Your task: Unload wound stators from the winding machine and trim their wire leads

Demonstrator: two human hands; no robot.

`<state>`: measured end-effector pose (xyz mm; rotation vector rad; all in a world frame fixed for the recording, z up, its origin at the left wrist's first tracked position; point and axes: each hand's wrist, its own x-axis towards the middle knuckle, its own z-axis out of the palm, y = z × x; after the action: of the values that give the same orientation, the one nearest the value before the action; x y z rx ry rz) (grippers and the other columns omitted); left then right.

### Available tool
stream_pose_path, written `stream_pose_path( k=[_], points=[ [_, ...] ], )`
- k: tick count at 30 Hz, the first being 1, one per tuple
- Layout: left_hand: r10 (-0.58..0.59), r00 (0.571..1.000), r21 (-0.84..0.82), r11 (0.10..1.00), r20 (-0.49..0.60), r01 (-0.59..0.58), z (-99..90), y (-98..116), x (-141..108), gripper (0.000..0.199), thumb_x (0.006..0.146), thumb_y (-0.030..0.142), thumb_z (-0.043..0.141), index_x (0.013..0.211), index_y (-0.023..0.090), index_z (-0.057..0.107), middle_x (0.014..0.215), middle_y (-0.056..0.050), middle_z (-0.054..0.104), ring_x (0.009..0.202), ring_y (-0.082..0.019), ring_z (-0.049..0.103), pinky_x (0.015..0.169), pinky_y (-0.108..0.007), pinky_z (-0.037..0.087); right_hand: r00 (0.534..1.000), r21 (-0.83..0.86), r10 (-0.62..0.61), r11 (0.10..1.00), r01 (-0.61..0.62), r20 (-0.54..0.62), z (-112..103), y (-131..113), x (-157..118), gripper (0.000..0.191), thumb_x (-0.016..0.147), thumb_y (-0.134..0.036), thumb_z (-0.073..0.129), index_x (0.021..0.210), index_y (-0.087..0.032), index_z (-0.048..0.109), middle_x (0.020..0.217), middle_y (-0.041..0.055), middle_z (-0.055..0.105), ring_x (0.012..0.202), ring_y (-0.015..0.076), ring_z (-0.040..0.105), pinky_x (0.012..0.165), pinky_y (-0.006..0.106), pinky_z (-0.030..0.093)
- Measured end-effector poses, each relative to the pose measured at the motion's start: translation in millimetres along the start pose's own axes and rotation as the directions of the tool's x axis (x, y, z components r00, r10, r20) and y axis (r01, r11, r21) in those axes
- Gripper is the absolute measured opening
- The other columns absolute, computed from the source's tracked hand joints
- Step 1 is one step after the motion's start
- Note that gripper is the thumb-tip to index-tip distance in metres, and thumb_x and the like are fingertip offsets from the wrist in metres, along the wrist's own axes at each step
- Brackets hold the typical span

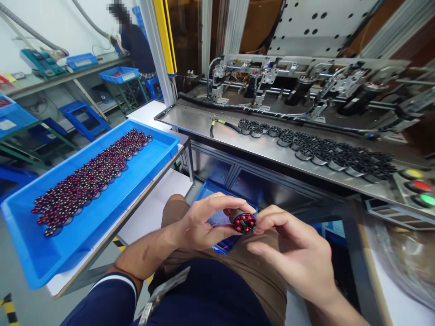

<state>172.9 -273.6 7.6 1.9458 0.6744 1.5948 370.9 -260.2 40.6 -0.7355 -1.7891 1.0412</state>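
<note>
A small round motor stator [243, 222], dark with red-pink copper windings, is above my lap. My left hand [207, 222] pinches it between thumb and fingers, with its wound face turned towards me. My right hand [295, 249] is just to its right. Its curled fingertips are beside the stator's rim and the thumb is apart from them, lower down. A thin wire end shows near these fingertips; whether they touch it is hard to see. Below the hands, a blue bin [217, 188] with pinkish wire scraps is partly hidden.
To the left, a blue tray [152, 167] holds rows of wound stators [91, 174]. Unwound black stator cores [316, 149] and cutting pliers [224, 124] lie on the machine's metal ledge [197, 120]. Control buttons [418, 185] sit at the right. A person [137, 47] is in the background.
</note>
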Motion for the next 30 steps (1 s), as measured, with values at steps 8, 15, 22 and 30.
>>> stream_pose_path(
  k=[8,15,22,30],
  points=[
    [-0.324,0.945,-0.371,0.883,-0.042,0.286,6.6,-5.8,-7.6,0.054,0.08,0.019,0.082,0.128,0.022,0.057,0.119,-0.011,0.074,0.099,-0.018,0.076,0.088,-0.029,0.062,0.981,0.029,0.015,1.0,-0.01,-0.192,16.7,12.9,-4.6,0.02,0.097,-0.025,0.066,0.077,-0.023,0.064,0.071,0.0007,0.063,0.065,0.0152,0.059,0.061,0.027,0.047],
    [-0.526,0.845,-0.651,0.61,0.095,0.453,12.8,-7.9,-4.7,0.056,0.062,0.031,0.094,0.11,0.017,0.069,0.111,-0.011,0.074,0.079,-0.016,0.073,0.071,-0.027,0.062,0.978,0.022,-0.003,1.0,0.008,-0.211,24.1,8.0,-10.6,0.019,0.095,-0.028,0.068,0.077,-0.022,0.066,0.072,0.0024,0.064,0.065,0.0172,0.061,0.059,0.029,0.048],
    [-0.293,0.916,-0.2,0.949,-0.274,0.244,23.9,-2.5,-7.7,0.036,0.071,0.024,0.085,0.102,0.016,0.069,0.102,-0.01,0.072,0.088,-0.017,0.071,0.076,-0.026,0.06,0.973,0.087,0.086,0.994,-0.069,-0.213,29.7,15.5,-13.2,0.023,0.095,-0.034,0.068,0.077,-0.022,0.064,0.072,0.0025,0.062,0.065,0.0164,0.059,0.06,0.028,0.049],
    [0.09,0.965,0.285,0.958,-0.248,-0.015,14.7,9.0,-2.9,0.039,0.073,0.015,0.077,0.11,0.019,0.068,0.097,-0.007,0.077,0.088,-0.019,0.075,0.08,-0.031,0.063,0.982,0.197,0.096,0.978,-0.063,-0.164,41.5,8.8,-5.6,0.024,0.097,-0.04,0.065,0.081,-0.022,0.06,0.083,0.0047,0.058,0.078,0.0192,0.058,0.069,0.031,0.051]
  ],
)
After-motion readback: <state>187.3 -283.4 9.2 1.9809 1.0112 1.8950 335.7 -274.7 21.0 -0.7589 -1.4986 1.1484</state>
